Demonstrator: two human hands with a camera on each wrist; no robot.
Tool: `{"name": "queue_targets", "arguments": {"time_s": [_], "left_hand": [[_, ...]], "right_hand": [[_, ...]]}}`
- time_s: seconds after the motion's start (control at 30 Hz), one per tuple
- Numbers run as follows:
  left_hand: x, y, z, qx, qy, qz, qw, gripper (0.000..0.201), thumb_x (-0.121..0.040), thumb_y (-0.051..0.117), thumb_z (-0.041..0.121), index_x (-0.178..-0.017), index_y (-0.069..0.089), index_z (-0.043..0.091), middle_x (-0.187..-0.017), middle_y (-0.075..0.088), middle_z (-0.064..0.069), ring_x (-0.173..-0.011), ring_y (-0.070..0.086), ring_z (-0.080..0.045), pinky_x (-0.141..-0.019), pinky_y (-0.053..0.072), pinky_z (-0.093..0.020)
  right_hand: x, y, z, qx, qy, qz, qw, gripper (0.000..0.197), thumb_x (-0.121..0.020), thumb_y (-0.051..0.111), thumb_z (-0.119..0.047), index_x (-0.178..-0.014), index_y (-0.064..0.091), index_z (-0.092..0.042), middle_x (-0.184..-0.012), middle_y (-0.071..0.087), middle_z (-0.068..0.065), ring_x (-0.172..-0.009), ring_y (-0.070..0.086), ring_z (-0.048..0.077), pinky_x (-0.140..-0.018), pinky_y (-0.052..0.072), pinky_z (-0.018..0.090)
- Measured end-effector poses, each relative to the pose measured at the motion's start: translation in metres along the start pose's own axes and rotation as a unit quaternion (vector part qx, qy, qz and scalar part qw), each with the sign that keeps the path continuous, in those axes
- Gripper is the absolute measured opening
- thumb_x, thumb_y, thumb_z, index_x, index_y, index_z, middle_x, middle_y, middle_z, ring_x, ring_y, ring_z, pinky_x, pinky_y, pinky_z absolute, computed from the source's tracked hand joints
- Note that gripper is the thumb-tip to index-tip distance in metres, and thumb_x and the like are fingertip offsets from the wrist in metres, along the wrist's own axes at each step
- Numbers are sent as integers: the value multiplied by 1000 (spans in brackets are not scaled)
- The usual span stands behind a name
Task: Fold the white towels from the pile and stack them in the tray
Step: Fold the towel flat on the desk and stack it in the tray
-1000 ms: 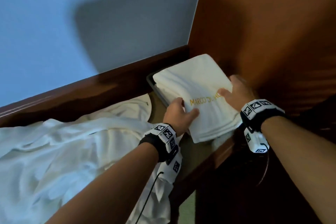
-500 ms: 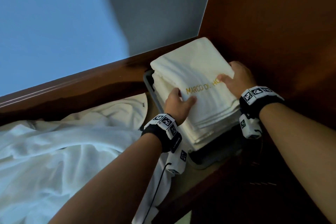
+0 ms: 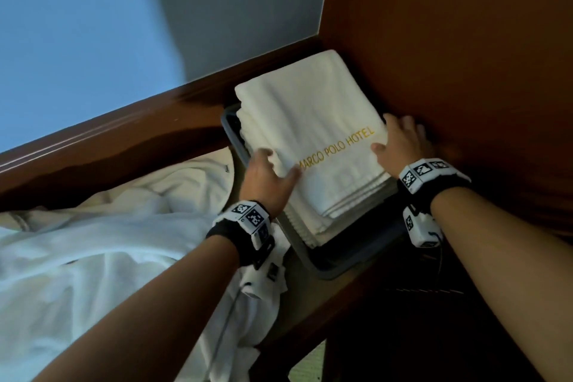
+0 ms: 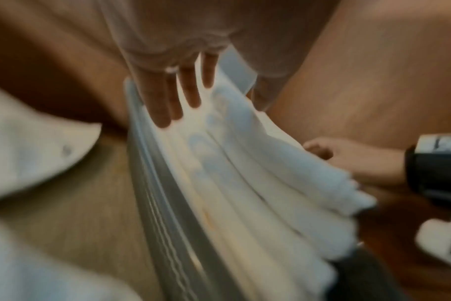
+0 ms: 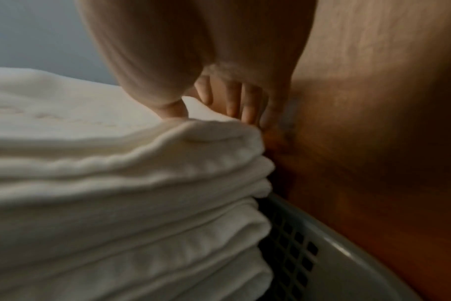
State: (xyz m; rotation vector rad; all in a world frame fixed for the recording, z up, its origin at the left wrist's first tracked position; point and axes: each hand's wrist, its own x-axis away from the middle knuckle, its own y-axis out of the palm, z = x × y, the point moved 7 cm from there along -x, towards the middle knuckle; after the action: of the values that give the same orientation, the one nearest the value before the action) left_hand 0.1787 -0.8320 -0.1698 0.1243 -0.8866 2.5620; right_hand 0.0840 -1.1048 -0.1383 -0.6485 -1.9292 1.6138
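Observation:
A folded white towel (image 3: 310, 133) with gold "MARCO POLO HOTEL" lettering lies on top of the towel stack (image 5: 116, 183) in the grey tray (image 3: 341, 270). My left hand (image 3: 279, 164) is at the towel's left edge, thumb on top. Its straight fingers (image 4: 165, 101) run down the stack's side inside the tray wall (image 4: 162, 203). My right hand (image 3: 392, 136) is at the right edge, with the thumb (image 5: 168, 106) pressing the top corner. Its straight fingers (image 5: 245, 106) lie between the stack and the wood panel. The unfolded white pile (image 3: 93, 242) lies to the left.
A brown wood panel (image 3: 449, 71) stands close against the tray's right side. A wooden rail (image 3: 124, 139) runs behind the pile and tray. The table's front edge (image 3: 310, 319) passes just below the tray, with dark space beneath.
Both hands carried the folded towel forward and set it on the stack in the tray. The lettering is now fully uncovered and the fingers have slid to the stack's sides.

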Motion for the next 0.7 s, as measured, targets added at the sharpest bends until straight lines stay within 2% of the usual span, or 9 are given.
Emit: {"name": "queue_targets", "arguments": {"time_s": [0.07, 0.1, 0.13, 0.2, 0.27, 0.33, 0.4, 0.53, 0.7], "left_hand": [[-11, -27, 33, -117, 167, 87, 975, 68, -88, 59, 55, -138, 48, 11, -133, 53, -13, -120, 52, -35, -98, 44, -44], [-19, -31, 47, -178, 225, 93, 953, 71, -88, 53, 58, -142, 47, 12, -139, 50, -13, -127, 47, -38, -103, 41, -48], [-30, -29, 56, -252, 258, 70, 930, 73, -90, 49, 62, -147, 42, 16, -149, 43, -12, -137, 39, -38, -110, 35, -51], [-58, -20, 60, -387, 271, -6, 881, 81, -92, 38, 72, -158, 24, 26, -167, 18, -7, -153, 12, -33, -122, 16, -53], [-86, -21, 48, -455, 239, -61, 856, 94, -85, 27, 86, -161, 8, 33, -170, -2, -1, -156, -6, -29, -124, 5, -54], [-104, -21, 28, -453, 197, -102, 864, 105, -77, 23, 94, -161, -2, 35, -169, -12, 5, -155, -10, -27, -124, 4, -55], [-108, -14, 6, -419, 161, -138, 883, 110, -72, 25, 97, -160, -7, 37, -167, -18, 9, -155, -13, -24, -124, 5, -56], [-108, -1, -7, -371, 139, -152, 905, 113, -70, 33, 96, -159, -10, 40, -166, -23, 12, -154, -20, -22, -124, 4, -57], [-105, -8, 1, -372, 132, -177, 902, 121, -63, 40, 96, -159, -7, 40, -166, -23, 10, -154, -19, -25, -125, 3, -56]], "right_hand": [[17, -9, -24, 30, -75, 82, 993, 55, -87, 64, -35, -135, 44, -19, -137, 42, 11, -119, 40, 37, -92, 41, 50], [24, -9, -37, 35, -111, 95, 989, 54, -87, 62, -40, -134, 46, -19, -137, 43, 10, -119, 40, 35, -93, 40, 49], [29, -3, -46, 41, -138, 84, 986, 55, -88, 59, -47, -135, 46, -20, -139, 43, 8, -121, 40, 34, -96, 38, 48], [32, 15, -54, 53, -147, 31, 987, 65, -87, 50, -64, -140, 40, -28, -148, 34, 7, -132, 33, 34, -104, 31, 53], [28, 36, -47, 50, -114, -39, 991, 82, -81, 39, -82, -148, 24, -37, -160, 13, 6, -144, 15, 37, -111, 18, 62], [24, 58, -35, 34, -87, -104, 990, 96, -74, 28, -93, -152, 3, -43, -164, -11, 4, -150, -6, 37, -116, 5, 65], [24, 73, -28, 20, -85, -147, 985, 105, -66, 22, -98, -152, -9, -45, -162, -25, 2, -149, -18, 34, -117, -2, 63], [22, 81, -23, -3, -92, -198, 976, 116, -57, 27, -100, -151, -15, -46, -159, -34, 1, -148, -26, 31, -118, -6, 60], [30, 73, -30, -9, -83, -231, 969, 131, -48, 38, -103, -152, -16, -43, -157, -38, 3, -146, -31, 31, -116, -10, 62]]}}
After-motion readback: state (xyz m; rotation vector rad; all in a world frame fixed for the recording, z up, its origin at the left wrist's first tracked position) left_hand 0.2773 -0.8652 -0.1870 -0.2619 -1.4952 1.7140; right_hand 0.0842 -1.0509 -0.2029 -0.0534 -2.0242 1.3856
